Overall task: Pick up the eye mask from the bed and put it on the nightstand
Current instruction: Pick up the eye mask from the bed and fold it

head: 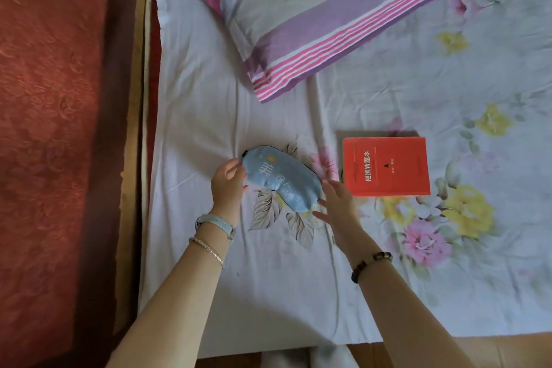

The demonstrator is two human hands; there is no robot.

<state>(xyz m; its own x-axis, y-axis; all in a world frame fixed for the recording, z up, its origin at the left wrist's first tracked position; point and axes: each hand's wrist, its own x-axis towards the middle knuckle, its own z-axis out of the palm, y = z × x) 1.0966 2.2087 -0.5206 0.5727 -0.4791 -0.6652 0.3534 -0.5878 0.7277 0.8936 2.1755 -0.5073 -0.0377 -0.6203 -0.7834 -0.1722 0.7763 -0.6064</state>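
The eye mask [280, 181] is lying flat on the bed [268, 278], on the floral sheet, well clear of the striped pillow [328, 15] and near, but apart from, the red book [386, 166] to its right. The nightstand is not showing anywhere in this view.

Judging by its look, the mask is going to handle as a light, soft, padded piece of cloth: it is likely to flop and fold under its own weight rather than keep its shape, and nothing about it is looking fragile or slippery. A pinch at either rounded end, or a flat scoop under the middle, is probably all it is asking for.

The left hand [228, 185] is reaching to the mask's left end, its grip spread wide with the fingers touching or just about touching the edge, not yet closing on anything. The right hand [336, 202] is hovering just beside the mask's lower right end, its grip also wide, fingers splayed and holding nothing.

The mask itself is showing pale blue fabric with a dark trim peeking along its edge, white printed characters running across its face, and a small yellow mark near the left end. It is sitting slantwise, left end farther from the person, right end nearer.
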